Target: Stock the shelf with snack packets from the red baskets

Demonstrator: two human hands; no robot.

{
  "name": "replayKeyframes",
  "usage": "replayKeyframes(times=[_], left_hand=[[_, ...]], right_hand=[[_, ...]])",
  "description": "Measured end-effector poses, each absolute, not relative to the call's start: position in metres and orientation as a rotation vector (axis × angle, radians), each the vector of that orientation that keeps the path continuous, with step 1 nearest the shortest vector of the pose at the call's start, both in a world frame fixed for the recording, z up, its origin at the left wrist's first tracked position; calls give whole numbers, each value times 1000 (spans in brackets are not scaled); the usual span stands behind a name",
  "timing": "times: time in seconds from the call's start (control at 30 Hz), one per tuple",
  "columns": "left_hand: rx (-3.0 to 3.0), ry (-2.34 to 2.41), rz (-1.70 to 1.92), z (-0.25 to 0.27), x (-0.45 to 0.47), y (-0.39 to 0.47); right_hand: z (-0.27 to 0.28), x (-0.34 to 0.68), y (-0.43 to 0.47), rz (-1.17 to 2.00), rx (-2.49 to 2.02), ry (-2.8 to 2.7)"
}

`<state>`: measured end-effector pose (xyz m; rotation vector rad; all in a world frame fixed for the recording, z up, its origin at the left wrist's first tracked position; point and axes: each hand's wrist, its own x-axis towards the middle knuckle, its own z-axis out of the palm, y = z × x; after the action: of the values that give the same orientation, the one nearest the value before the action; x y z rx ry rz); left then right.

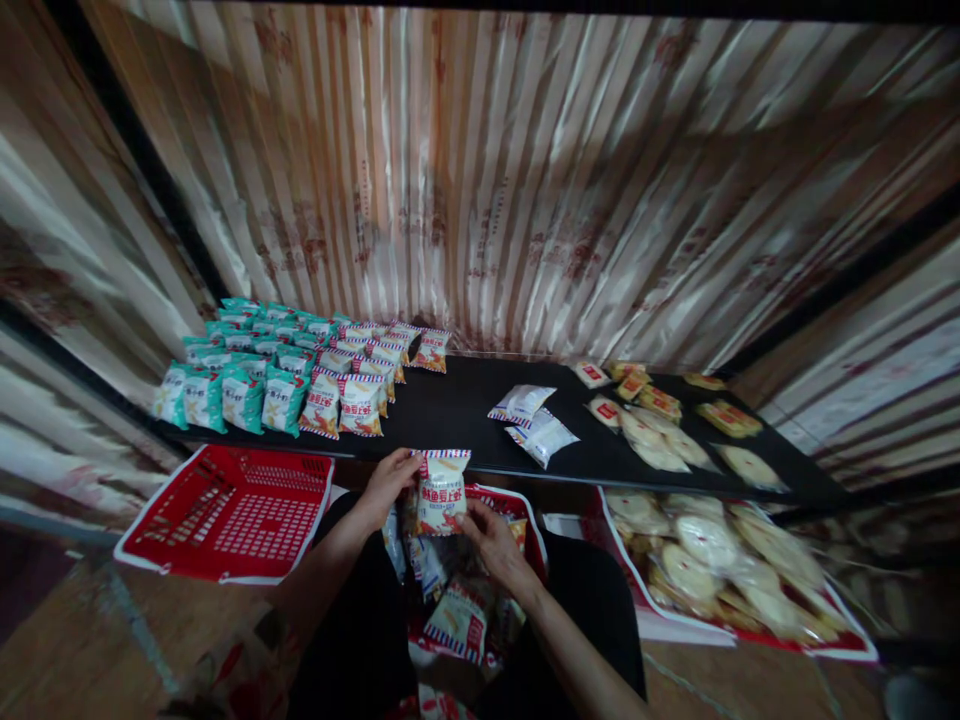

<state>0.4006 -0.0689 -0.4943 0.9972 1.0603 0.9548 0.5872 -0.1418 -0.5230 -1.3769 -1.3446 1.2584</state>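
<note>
A cream snack bag with red lettering and a striped top edge is held upright between both hands. My left hand pinches its upper left corner, and my right hand grips its lower right corner. Below it, between the knees, a red basket holds several similar bags, among them a bag with a striped edge. On the black shelf ahead, matching bags stand in rows beside rows of teal bags.
Two pale bags lie mid-shelf on the black shelf. Flat packs and yellow packs lie at right. A red basket sits low left; another red basket of round packs stands low right. A striped curtain hangs behind.
</note>
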Motion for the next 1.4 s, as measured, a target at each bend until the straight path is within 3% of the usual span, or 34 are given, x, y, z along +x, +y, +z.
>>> replayKeyframes(times=[0.33,0.67,1.4], left_hand=[[965,1186,1146,-497,417,-8],[995,1256,1162,-507,428,40],[1742,1858,859,-520,464,113]], right_hand=[[-505,579,-92,1191,-1470,-1394],[-508,580,-9,857,-1750,-1457],[-507,571,126,600,-2112,-1501]])
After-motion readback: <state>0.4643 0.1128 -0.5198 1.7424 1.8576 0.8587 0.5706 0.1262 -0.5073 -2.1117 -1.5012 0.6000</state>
